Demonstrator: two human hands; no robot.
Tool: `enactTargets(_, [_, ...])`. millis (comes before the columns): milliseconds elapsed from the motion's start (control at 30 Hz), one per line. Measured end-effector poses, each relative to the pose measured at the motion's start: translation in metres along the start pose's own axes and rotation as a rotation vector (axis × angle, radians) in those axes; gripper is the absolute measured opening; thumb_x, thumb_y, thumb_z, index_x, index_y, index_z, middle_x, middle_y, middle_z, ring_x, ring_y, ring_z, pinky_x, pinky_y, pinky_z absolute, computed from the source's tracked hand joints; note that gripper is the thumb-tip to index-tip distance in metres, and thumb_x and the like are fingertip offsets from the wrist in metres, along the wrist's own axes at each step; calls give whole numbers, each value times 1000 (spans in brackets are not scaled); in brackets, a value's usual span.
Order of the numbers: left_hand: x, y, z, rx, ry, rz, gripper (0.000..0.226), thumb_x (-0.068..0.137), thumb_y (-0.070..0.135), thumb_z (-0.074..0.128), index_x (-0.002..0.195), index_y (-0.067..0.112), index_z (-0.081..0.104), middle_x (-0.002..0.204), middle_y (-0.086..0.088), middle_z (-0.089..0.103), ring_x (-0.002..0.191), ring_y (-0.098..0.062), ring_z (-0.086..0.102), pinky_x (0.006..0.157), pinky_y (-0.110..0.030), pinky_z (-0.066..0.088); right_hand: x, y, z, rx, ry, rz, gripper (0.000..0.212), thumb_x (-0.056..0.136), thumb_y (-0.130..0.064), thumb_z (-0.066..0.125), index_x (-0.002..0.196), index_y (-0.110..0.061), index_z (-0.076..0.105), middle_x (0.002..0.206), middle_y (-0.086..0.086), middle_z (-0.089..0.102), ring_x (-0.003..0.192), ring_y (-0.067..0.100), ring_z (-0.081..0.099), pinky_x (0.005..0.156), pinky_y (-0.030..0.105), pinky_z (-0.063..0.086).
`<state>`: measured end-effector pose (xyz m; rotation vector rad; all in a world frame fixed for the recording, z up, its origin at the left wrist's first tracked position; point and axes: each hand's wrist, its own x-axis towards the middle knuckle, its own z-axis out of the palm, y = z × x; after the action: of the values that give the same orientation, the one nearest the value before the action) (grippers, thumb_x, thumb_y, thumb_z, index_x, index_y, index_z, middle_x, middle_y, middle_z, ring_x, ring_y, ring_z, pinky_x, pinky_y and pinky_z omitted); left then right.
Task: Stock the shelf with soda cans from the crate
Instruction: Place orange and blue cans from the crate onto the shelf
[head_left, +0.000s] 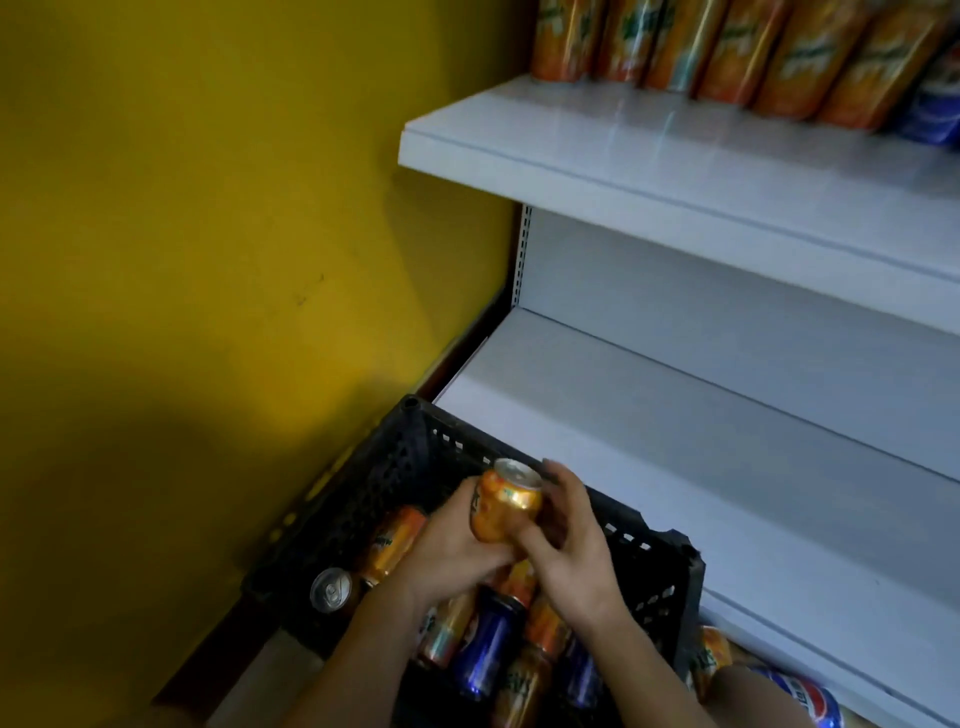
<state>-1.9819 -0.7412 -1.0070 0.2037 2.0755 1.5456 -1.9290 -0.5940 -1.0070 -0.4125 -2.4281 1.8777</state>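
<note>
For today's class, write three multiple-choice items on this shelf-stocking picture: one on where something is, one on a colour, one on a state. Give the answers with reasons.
1. Where is the black crate?
A. On the upper shelf
B. Low down, between the yellow wall and the shelf unit
C. On the middle shelf

2. What colour is the can being held?
A. Orange
B. Green
C. Red

3. What is the state of the middle shelf?
A. Full of cans
B. Bare in the part seen
C. Holding one blue can

Answers:
1 B, its corner sits beside the yellow wall below the shelves.
2 A, the can between the left hand and right hand is orange with a silver top.
3 B, no cans stand on it, while the upper shelf carries a row.
</note>
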Motion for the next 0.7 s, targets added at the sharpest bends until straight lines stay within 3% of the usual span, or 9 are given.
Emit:
enactTargets(100, [6, 58, -3, -42, 170, 85, 60, 80, 83, 48, 125, 45, 55, 113, 15, 68, 103, -2, 66, 92, -31, 53, 7, -52, -27, 55, -65, -116, 58, 89, -27, 59, 143, -37, 42, 122, -14, 67, 111, 2, 64, 93, 26, 53])
enactTargets(200, [9, 118, -7, -129, 234, 129, 61, 86, 77, 20, 125, 45, 56, 113, 15, 62, 105, -2, 61, 92, -27, 48, 15, -102, -41, -117, -46, -250, 68, 92, -26, 67, 144, -48, 30, 116, -25, 63, 101, -3, 64, 78, 13, 51])
enactTargets(300, [11, 170, -15, -206, 173, 225, 63, 89, 72, 22, 115, 38, 67, 108, 5, 73, 100, -6, 69, 88, -25, 53, 25, -153, -56, -232, 100, -334, 80, 80, -50, 75, 140, -56, 22, 108, -28, 61, 94, -11, 60, 71, 11, 50])
enactTargets(367, [19, 204, -26, -154, 228, 315, 59, 99, 61, 25, 96, 28, 74, 93, 4, 77, 90, -5, 71, 80, -20, 54, 30, -187, -70, -269, 161, -379, 85, 73, -48, 80, 136, -56, 24, 102, -24, 62, 91, -13, 59, 69, 12, 49])
enactTargets(467, [50, 253, -50, 142, 522, 585, 37, 104, 33, 46, 80, 17, 69, 86, -3, 70, 90, -23, 64, 75, -32, 46, 47, -230, -89, -317, 253, -422, 86, 71, -44, 80, 139, -46, 28, 96, -27, 59, 84, -6, 62, 67, 15, 49])
enactTargets(533, [78, 281, -65, 509, 634, 630, 26, 102, 32, 51, 100, 17, 73, 104, -6, 68, 100, -24, 60, 80, -33, 44, 70, -253, -100, -320, 342, -432, 87, 71, -42, 79, 142, -39, 30, 93, -28, 56, 82, -3, 61, 66, 18, 49])
enactTargets(633, [117, 310, -76, 1066, 409, 329, 51, 99, 59, 38, 134, 28, 59, 133, -5, 58, 125, -27, 50, 105, -48, 39, 118, -279, -116, -300, 450, -417, 80, 69, -36, 81, 138, -31, 40, 92, -22, 59, 88, 3, 63, 67, 21, 49])
enactTargets(700, [137, 323, -79, 1201, 274, 199, 66, 91, 74, 33, 138, 32, 53, 137, -4, 54, 130, -29, 45, 107, -58, 33, 155, -290, -123, -301, 478, -378, 76, 68, -34, 81, 134, -26, 44, 94, -18, 59, 94, 13, 65, 72, 29, 53])
